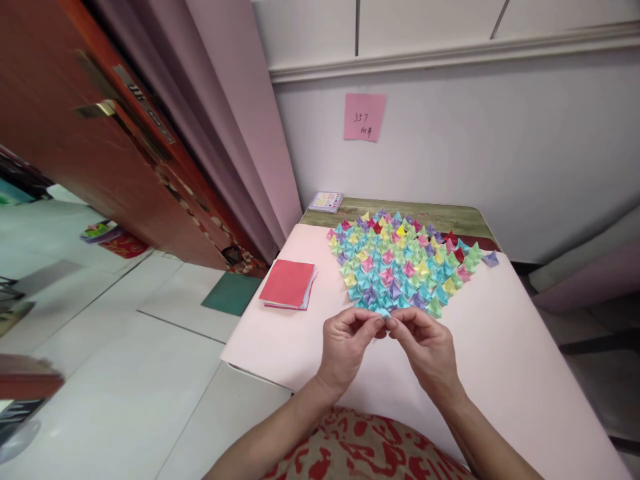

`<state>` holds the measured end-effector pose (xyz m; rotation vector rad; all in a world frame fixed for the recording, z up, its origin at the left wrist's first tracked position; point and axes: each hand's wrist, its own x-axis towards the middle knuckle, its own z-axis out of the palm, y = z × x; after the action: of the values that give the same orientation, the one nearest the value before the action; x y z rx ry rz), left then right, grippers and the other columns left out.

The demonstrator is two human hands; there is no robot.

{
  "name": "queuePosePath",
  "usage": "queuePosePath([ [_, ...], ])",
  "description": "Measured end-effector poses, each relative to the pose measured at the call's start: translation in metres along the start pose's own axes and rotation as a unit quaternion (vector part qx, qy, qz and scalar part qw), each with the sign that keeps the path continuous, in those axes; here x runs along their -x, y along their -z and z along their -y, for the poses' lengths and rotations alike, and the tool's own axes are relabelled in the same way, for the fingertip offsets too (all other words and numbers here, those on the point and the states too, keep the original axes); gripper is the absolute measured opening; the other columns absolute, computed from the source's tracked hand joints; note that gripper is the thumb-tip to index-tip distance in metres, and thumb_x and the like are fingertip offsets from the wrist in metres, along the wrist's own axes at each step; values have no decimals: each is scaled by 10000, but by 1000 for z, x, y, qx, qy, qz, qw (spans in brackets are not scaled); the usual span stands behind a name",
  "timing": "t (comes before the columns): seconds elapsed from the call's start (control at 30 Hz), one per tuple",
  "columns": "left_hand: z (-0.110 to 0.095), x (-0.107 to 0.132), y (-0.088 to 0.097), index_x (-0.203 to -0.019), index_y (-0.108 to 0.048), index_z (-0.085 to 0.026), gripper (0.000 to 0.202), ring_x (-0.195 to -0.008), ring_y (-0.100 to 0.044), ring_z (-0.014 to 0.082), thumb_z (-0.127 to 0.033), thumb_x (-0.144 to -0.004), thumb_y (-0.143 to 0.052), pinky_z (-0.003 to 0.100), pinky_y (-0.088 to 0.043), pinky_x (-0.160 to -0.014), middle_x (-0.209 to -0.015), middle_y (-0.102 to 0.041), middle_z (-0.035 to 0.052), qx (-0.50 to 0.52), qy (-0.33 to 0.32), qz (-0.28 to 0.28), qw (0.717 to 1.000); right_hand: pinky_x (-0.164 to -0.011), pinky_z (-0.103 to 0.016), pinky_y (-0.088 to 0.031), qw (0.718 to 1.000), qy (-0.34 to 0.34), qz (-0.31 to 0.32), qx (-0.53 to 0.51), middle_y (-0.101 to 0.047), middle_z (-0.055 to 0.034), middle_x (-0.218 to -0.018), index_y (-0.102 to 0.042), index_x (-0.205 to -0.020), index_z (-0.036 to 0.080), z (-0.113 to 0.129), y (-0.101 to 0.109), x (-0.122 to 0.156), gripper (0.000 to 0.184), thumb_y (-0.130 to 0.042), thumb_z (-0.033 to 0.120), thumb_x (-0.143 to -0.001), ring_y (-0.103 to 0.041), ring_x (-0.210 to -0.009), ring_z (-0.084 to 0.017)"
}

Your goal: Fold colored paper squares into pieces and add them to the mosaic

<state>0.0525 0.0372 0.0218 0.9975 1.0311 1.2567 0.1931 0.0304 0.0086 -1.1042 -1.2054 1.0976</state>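
Between my fingertips is a small light-blue folded paper piece [383,313], mostly covered by the fingers. My left hand [349,340] pinches it from the left with thumb and forefinger. From the other side my right hand [423,340] grips it the same way, the two thumbs nearly meeting. Just beyond the hands, many pointed origami pieces [387,257] in blue, green, yellow, pink, purple and red sit in close rows on the table. One purple piece [491,259] lies apart at their right end.
A stack of square paper with a red top sheet [287,283] lies left on the pink-covered table [480,360]. At the back left corner is a small printed pack [326,201]. A pink note [365,117] is stuck to the wall. An open door [150,133] stands at left.
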Motion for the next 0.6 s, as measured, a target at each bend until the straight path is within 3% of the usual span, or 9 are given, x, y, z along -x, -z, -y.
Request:
queuePosePath([
  [0.2, -2, 1, -3, -1033, -610, -183, 373, -661, -671, 152, -292, -727, -794, 291, -562, -699, -700, -672, -19, 48, 24, -19, 998, -641, -290, -567, 998, -34, -42, -20, -685, -20, -751, -620, -973, 213, 2, -5, 2, 259, -739, 373, -807, -659, -670, -162],
  [0.5, 5, -2, 3, -969, -644, -178, 273, -667, -640, 138, -299, -754, -759, 265, -528, -690, -694, -646, -15, 5, 21, 13, 1000, -588, -285, -548, 998, -61, -15, 0, -651, -3, -688, -649, -1029, 203, -5, -2, -1, 340, -732, 432, -791, -618, -610, -153],
  [0.6, 5, -4, 5, -958, -640, -162, 287, -669, -649, 136, -331, -760, -761, 264, -534, -673, -772, -677, 15, 12, 35, 25, 999, -645, -304, -562, 998, -57, -5, 0, -699, -33, -786, -674, -1036, 202, -10, 0, -2, 327, -722, 429, -805, -653, -693, -171],
])
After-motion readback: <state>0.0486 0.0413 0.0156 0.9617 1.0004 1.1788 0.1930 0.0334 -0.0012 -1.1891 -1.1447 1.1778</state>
